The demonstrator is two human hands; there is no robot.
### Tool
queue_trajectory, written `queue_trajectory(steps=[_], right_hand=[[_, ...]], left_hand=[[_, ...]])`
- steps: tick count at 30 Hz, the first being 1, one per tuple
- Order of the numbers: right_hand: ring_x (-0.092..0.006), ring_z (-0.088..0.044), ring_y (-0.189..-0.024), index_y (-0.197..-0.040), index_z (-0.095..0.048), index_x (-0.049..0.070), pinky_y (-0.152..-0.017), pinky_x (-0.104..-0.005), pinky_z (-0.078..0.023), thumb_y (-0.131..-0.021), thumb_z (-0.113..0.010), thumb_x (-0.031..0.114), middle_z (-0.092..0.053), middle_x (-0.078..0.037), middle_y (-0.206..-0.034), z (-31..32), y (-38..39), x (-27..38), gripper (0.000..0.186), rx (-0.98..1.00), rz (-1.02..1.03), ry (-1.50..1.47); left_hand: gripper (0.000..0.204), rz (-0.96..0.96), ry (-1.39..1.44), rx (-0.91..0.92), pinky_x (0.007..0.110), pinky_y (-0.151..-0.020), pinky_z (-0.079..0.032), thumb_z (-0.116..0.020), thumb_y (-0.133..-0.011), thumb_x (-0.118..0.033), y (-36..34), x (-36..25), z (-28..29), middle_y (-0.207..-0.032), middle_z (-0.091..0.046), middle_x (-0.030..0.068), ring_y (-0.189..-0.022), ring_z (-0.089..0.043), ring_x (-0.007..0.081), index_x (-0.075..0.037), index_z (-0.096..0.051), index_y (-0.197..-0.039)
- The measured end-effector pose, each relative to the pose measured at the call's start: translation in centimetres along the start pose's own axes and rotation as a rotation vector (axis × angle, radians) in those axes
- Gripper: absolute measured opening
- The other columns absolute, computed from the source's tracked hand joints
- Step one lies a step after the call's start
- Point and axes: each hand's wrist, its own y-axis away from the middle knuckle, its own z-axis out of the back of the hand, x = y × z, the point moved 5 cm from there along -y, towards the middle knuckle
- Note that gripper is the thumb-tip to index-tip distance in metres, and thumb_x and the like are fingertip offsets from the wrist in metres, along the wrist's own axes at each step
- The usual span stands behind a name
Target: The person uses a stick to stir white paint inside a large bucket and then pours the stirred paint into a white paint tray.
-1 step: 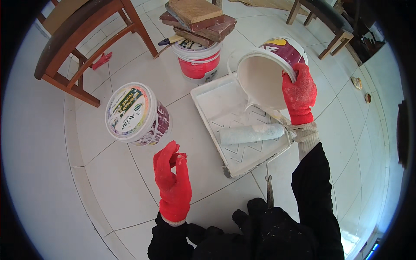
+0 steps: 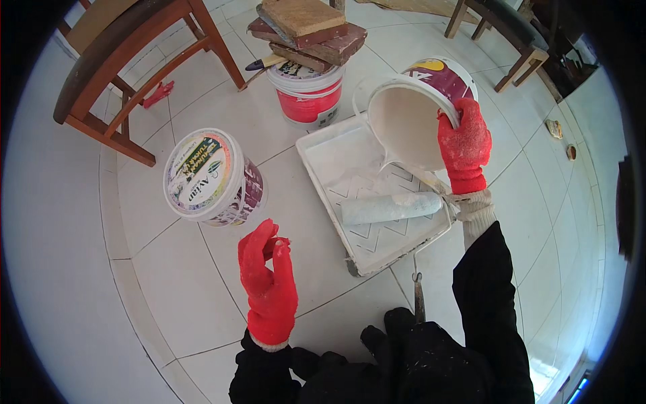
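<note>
In my right hand [image 2: 465, 145], gloved in red, is the rim of a tipped paint bucket [image 2: 408, 121] with a maroon and yellow label. White paint coats its inside and runs from the lip into the paint tray [image 2: 321, 155] below. A paint roller [image 2: 390, 208] with a pale, wet sleeve lies across the tray's ridged part, its handle pointing toward me. My left hand [image 2: 269, 279], also in a red glove, hovers over the floor with loosely curved fingers, thumb apart from them, holding nothing. Nearest to it stands a lidded paint bucket [image 2: 205, 176].
Behind the tray, a red-labelled bucket [image 2: 309, 102] carries a paintbrush [image 2: 265, 62] and stacked wooden blocks [image 2: 316, 37]. A wooden chair [image 2: 134, 74] stands far left, with a red glove [image 2: 158, 94] on the floor by it. Another chair [image 2: 505, 34] is far right.
</note>
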Motion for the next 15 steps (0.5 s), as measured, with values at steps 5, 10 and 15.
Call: queue_trajectory(steps=[5, 10, 15], right_hand=[[-0.0292, -0.065, -0.077, -0.096, -0.057, 0.015, -0.065, -0.038, -0.052, -0.07, -0.073, 0.018, -0.067, -0.006, -0.087, -0.26, 0.15, 0.01, 0.03, 0.008, 0.012, 0.026], [-0.0287, -0.065, -0.078, -0.096, -0.057, 0.015, -0.065, -0.0377, -0.052, -0.07, -0.074, 0.018, -0.067, -0.006, -0.087, -0.43, 0.21, -0.08, 0.031, -0.002, 0.032, 0.034], [-0.0285, -0.065, -0.078, -0.096, -0.058, 0.016, -0.064, -0.0375, -0.052, -0.07, -0.073, 0.018, -0.067, -0.006, -0.087, -0.35, 0.4, -0.3, 0.031, 0.009, 0.022, 0.026]], left_hand=[[0.034, -0.023, -0.023, 0.035, 0.032, -0.079, -0.049, -0.043, -0.092, 0.002, 0.12, -0.16, -0.01, -0.115, -0.05, 0.0113, -0.091, -0.057, 0.0171, -0.002, -0.048, -0.125], [0.034, -0.018, -0.027, 0.038, 0.032, -0.079, -0.049, -0.043, -0.091, 0.002, 0.2, -0.32, 0.09, -0.115, -0.05, 0.0113, -0.091, -0.057, 0.0173, -0.002, -0.048, -0.125], [0.034, -0.008, -0.021, 0.032, 0.032, -0.079, -0.049, -0.044, -0.091, 0.002, 0.36, -0.39, 0.11, -0.116, -0.05, 0.0112, -0.091, -0.057, 0.0175, -0.002, -0.048, -0.125]])
